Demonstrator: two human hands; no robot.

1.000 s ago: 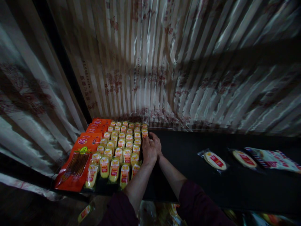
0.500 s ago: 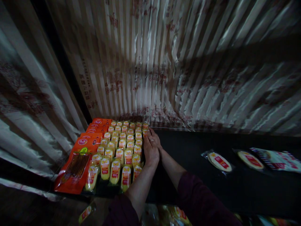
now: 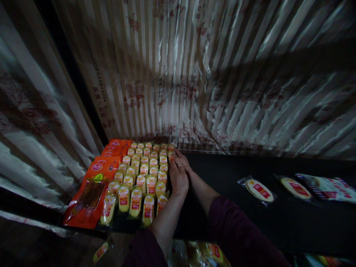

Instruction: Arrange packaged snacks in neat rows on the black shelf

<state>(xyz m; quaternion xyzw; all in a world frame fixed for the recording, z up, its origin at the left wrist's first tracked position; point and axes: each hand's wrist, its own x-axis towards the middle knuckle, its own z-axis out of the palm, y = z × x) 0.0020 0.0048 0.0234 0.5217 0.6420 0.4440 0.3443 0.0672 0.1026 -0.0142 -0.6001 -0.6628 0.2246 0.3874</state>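
Observation:
Rows of small wrapped cakes (image 3: 135, 201), yellow with red and white labels, lean in columns on a black shelf (image 3: 222, 178). My left hand (image 3: 178, 181) lies along the right side of the rows, its fingers stretched out toward the back. Just behind it, my right hand (image 3: 183, 161) overlaps it, with extended fingers against the rearmost cakes of the right-hand column. Neither hand appears to grip a cake. Some fingertips are hidden among the wrappers.
Orange snack packets (image 3: 90, 196) overlap in a row left of the cakes. Two flat round wrapped items (image 3: 259, 190) and a white packet (image 3: 328, 188) lie to the right. A striped, wrinkled sheet (image 3: 178, 74) hangs behind. More packages (image 3: 213, 252) show below the shelf edge.
Both hands have shifted very slightly left against the cakes. The right forearm lies a little lower, and the rows look almost the same.

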